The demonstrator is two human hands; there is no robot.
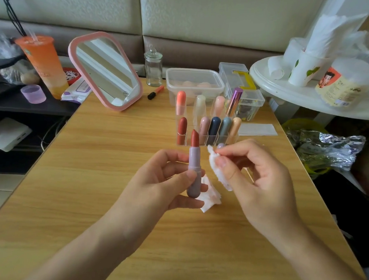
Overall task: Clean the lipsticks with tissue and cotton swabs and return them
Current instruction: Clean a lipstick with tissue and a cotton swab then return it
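Note:
My left hand grips an uncapped lipstick upright, its mauve tube between thumb and fingers and its red-brown bullet raised. Just to its right, my right hand pinches a small folded piece of white tissue; a bit of lilac, perhaps the cap, peeks out by the fingertips. The tissue sits beside the tube, slightly apart from it. A crumpled tissue lies on the wooden table under my hands. Behind them a clear acrylic organiser holds several capped lipsticks in different colours.
A pink-framed mirror leans at the back left, next to an orange drink cup. A glass jar, a lidded clear box and a folded white sheet stand behind the organiser. A white round stand crowds the right.

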